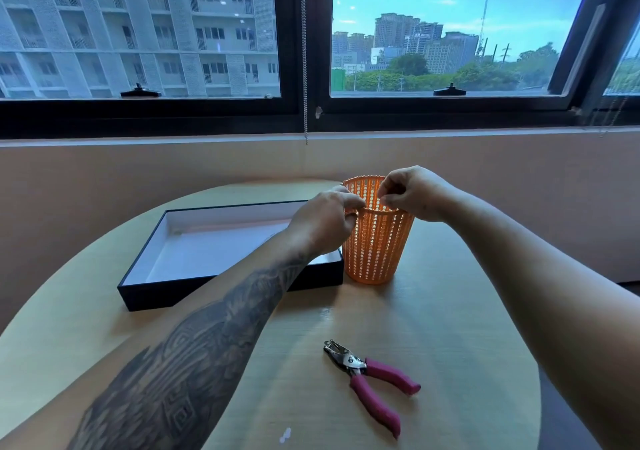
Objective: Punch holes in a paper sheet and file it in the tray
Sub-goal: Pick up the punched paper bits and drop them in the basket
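An orange perforated basket stands upright on the round wooden table. My left hand pinches the basket's near-left rim between thumb and forefinger. My right hand hovers over the basket's opening with its fingertips pinched together; nothing shows between them. To the left lies a shallow black tray with a white inside, touching the basket's base. What looks like a white sheet lies flat on the tray's floor. A hole punch with magenta handles lies on the table near me, untouched.
A small white paper scrap lies near the table's front edge. Behind the table run a beige wall and a dark-framed window with a bead chain hanging down. The table's curved edge falls away at the right.
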{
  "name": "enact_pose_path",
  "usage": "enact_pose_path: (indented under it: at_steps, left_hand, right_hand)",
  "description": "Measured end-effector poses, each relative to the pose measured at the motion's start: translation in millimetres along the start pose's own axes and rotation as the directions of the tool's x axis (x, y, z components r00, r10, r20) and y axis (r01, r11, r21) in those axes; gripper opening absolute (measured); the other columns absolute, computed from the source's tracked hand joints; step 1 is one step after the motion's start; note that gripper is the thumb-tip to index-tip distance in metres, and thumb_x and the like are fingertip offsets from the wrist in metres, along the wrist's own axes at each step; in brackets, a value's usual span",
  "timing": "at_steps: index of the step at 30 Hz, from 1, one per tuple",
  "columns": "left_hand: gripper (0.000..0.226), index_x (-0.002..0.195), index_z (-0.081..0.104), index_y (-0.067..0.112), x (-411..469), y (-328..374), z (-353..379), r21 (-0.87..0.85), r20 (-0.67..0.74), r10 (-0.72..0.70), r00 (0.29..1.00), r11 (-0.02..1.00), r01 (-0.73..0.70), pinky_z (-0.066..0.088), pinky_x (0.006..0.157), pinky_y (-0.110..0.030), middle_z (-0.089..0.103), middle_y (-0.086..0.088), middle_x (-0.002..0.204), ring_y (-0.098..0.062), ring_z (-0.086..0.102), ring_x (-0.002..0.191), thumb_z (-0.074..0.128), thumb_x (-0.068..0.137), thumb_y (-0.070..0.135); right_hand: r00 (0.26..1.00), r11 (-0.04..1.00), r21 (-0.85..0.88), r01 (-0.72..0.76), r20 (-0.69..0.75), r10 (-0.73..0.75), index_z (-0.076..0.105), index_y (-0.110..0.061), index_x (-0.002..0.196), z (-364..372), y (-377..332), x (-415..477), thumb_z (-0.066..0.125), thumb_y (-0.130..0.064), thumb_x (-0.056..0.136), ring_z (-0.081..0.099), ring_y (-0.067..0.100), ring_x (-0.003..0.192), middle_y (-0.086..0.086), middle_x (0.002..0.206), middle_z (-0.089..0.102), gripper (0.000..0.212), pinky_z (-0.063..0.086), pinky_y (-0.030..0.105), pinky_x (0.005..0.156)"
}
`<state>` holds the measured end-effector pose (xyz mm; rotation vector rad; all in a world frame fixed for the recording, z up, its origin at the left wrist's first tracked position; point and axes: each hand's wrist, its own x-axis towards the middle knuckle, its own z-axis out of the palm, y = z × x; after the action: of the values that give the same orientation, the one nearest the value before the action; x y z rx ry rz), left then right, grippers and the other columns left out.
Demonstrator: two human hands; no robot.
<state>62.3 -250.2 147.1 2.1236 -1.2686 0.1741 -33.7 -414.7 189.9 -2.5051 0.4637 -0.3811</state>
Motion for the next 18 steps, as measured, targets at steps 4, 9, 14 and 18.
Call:
enact_pose_path:
  at_steps: [4, 9, 14, 18]
  left_hand:
    - [0.029, 0.121, 0.07, 0.024, -1, 0, 0, -0.012, 0.003, -0.013, 1.0, 1.0, 0.013, 0.055, 0.087, -0.038, 0.063, 0.011, 0.118, -0.013, 0.062, 0.099, 0.058, 0.094, 0.019]
    - [0.044, 0.139, 0.056, 0.028, -7, 1, -5, 0.013, 0.067, -0.028, 0.997, 1.0, 0.027, 0.052, 0.094, -0.037, 0.052, 0.011, 0.145, -0.014, 0.06, 0.113, 0.056, 0.096, 0.021]
    - [0.057, 0.147, 0.042, 0.026, -35, -8, -17, 0.055, 0.06, -0.034, 0.998, 0.998, 0.03, 0.048, 0.099, -0.037, 0.037, 0.007, 0.155, -0.018, 0.053, 0.124, 0.062, 0.093, 0.027]
    - [0.031, 0.124, 0.064, 0.024, -76, -24, -28, 0.061, 0.034, -0.061, 0.998, 0.996, 0.059, 0.044, 0.092, -0.029, 0.059, 0.009, 0.137, -0.016, 0.056, 0.12, 0.061, 0.093, 0.028]
  right_hand:
    - [1.0, 1.0, -0.009, 0.005, -0.006, -0.005, 0.069, -0.018, 0.093, 2, 1, 1, 0.069, -0.011, 0.093, 0.065, 0.012, 0.081, 0.0, 0.091, 0.068, 0.008, 0.047, 0.016, 0.06]
    - [0.998, 0.998, 0.039, 0.051, -0.049, -0.049, 0.07, -0.017, 0.103, 3, 1, -2, 0.068, -0.026, 0.095, 0.067, 0.015, 0.085, 0.0, 0.094, 0.069, 0.013, 0.05, 0.019, 0.063]
    - [0.949, 0.972, -0.145, 0.186, -0.231, -0.216, 0.073, -0.019, 0.106, 9, 0, -18, 0.068, -0.031, 0.094, 0.063, 0.017, 0.098, -0.003, 0.105, 0.067, 0.018, 0.057, 0.039, 0.083]
    - [0.904, 0.926, -0.233, 0.297, -0.245, -0.352, 0.073, -0.022, 0.103, 23, -14, -47, 0.067, -0.03, 0.094, 0.057, 0.019, 0.11, -0.005, 0.11, 0.067, 0.014, 0.049, 0.044, 0.093]
